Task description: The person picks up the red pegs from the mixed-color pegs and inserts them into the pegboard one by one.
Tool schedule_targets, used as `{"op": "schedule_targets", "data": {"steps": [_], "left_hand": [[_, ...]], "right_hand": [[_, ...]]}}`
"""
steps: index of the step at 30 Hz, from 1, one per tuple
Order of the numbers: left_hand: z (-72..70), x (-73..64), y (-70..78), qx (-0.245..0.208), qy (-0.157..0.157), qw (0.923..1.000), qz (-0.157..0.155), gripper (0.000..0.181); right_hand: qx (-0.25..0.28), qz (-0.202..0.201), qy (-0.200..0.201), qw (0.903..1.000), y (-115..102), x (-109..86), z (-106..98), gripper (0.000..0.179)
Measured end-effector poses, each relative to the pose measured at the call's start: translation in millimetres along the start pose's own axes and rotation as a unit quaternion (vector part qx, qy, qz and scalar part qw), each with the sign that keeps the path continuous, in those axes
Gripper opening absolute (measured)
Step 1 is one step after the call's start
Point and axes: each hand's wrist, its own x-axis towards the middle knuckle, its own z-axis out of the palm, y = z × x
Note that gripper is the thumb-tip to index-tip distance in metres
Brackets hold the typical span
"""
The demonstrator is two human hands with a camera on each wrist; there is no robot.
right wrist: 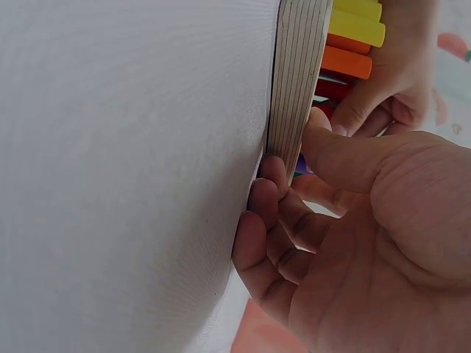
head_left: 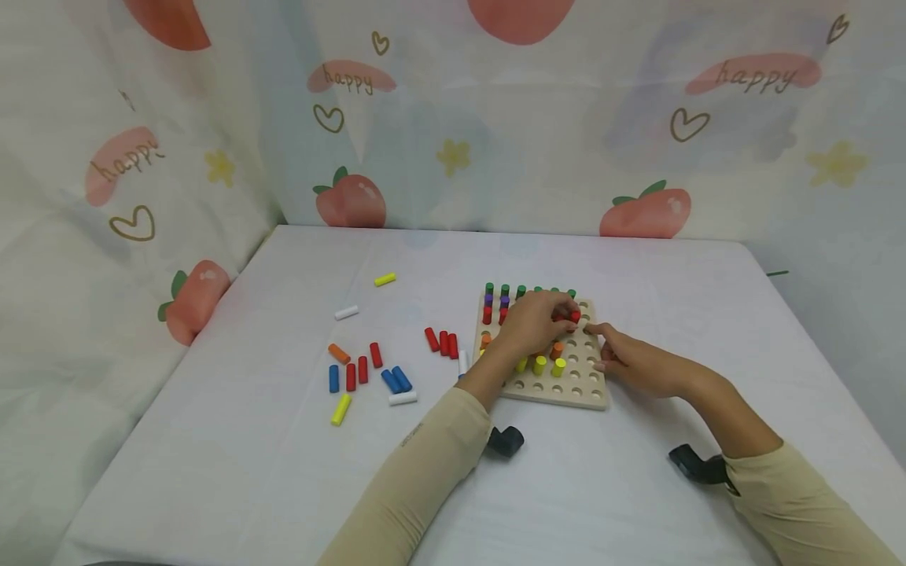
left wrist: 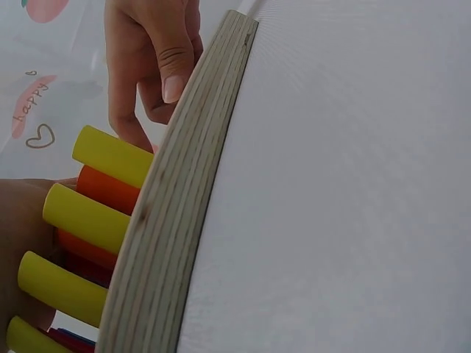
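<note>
Left hand (head_left: pixel 532 324) pinches a smooth red cylinder (head_left: pixel 576 316); right hand (head_left: pixel 639 363) grips the layered plywood pegboard (head_left: pixel 582 368) at three o'clock.

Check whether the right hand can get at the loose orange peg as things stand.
Probably not directly: the right hand holds the right edge of the pegboard, and the pegboard and left forearm lie between it and the orange peg.

the right hand (right wrist: pixel 353 235) held the edge of a layered wooden board (right wrist: pixel 298 81), its thumb on the peg side, fingertips (right wrist: pixel 252 229) near the white cloth (right wrist: pixel 132 176), with yellow pegs (right wrist: pixel 357 29), orange pegs (right wrist: pixel 346 62) and the left hand (right wrist: pixel 397 84) beyond.
</note>
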Motion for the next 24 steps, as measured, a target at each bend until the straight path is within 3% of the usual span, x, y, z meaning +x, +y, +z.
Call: {"op": "schedule_targets", "data": {"steps": [9,24], "left_hand": [[-1.0,-1.8,0.3,0.026,-0.009,0.9995,0.012,0.022],[-1.9,-3.0,0.1,0.019,-0.015,0.9997,0.009,0.025]], "right_hand": [[-0.001,0.002,0.002,1.0000,1.5,1.1,0.8,0.061],[-0.004,-0.008,0.005,1.0000,2.6,0.8,1.8,0.060]]}}
